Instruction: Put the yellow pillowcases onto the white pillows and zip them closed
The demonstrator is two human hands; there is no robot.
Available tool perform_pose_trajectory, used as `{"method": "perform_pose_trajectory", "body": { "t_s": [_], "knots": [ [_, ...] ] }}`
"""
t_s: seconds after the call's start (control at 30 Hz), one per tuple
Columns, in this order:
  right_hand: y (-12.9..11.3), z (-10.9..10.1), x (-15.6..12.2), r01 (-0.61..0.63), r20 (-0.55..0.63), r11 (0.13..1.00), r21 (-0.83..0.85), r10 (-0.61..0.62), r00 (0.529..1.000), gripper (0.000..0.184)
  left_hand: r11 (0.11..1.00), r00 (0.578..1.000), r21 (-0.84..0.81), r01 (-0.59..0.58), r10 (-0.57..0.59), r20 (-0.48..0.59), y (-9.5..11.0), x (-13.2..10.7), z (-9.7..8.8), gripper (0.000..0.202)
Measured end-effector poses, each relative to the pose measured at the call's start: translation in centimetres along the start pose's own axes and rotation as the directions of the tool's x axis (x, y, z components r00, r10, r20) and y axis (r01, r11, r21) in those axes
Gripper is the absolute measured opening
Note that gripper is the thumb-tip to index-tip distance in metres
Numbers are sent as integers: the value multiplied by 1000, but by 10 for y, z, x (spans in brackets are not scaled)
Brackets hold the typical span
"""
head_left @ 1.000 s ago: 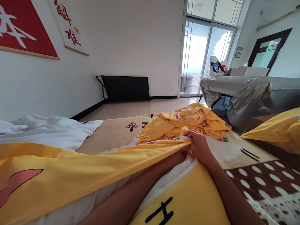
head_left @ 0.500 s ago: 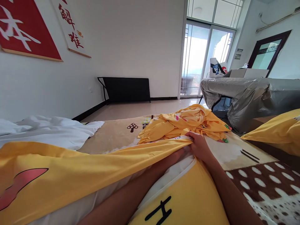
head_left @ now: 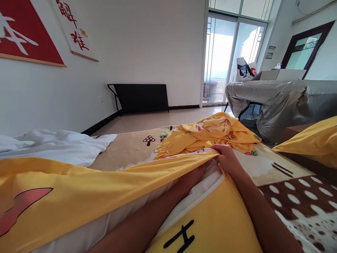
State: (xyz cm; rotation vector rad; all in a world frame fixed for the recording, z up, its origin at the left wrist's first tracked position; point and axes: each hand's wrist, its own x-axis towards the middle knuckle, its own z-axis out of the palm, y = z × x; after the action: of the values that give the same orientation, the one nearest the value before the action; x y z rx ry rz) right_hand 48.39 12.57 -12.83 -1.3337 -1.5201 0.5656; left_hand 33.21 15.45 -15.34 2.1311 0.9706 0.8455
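Note:
A yellow fabric cover (head_left: pixel 105 186) with a pink print lies across the front, its opening edge stretched toward the far end. White filling, perhaps a pillow or quilt (head_left: pixel 196 191), shows between its upper layer and the lower yellow layer (head_left: pixel 216 218), which bears a black letter. My right hand (head_left: pixel 228 160) is closed on the cover's edge at the far end of the opening. Reaching in through that opening, my left hand (head_left: pixel 195 173) lies against the white filling close to my right hand. The cloth hides its fingertips.
Crumpled yellow cloth (head_left: pixel 207 131) lies beyond my hands on a patterned beige and brown blanket (head_left: pixel 126 147). White fabric (head_left: pixel 60 146) is at left, another yellow cloth (head_left: pixel 316 142) at right. Behind stand a plastic-covered table (head_left: pixel 284 95) and a black folded frame (head_left: pixel 142 98).
My right hand has shifted slightly to the right with the cover's edge in its grip. My left hand has drawn back a little. The camera view has tilted slightly.

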Motion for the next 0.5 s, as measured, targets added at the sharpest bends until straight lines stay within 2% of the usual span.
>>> {"method": "perform_pose_trajectory", "body": {
  "t_s": [0.1,0.17,0.27,0.5],
  "knots": [
    [-5,1,-3,27,-67,999,-27,-29,997,35,991,998,125,-57,55,20,3,0,2,46],
    [-7,2,-5,53,-93,998,-41,-56,994,36,984,993,138,-112,106,49,4,0,5,47],
    [-9,3,-6,78,-106,994,-74,-86,991,36,986,991,103,-128,124,39,2,2,9,44],
    [-10,3,-8,88,-90,984,-156,-103,991,34,995,997,-87,-56,61,56,-17,11,12,32]
  ]
}}
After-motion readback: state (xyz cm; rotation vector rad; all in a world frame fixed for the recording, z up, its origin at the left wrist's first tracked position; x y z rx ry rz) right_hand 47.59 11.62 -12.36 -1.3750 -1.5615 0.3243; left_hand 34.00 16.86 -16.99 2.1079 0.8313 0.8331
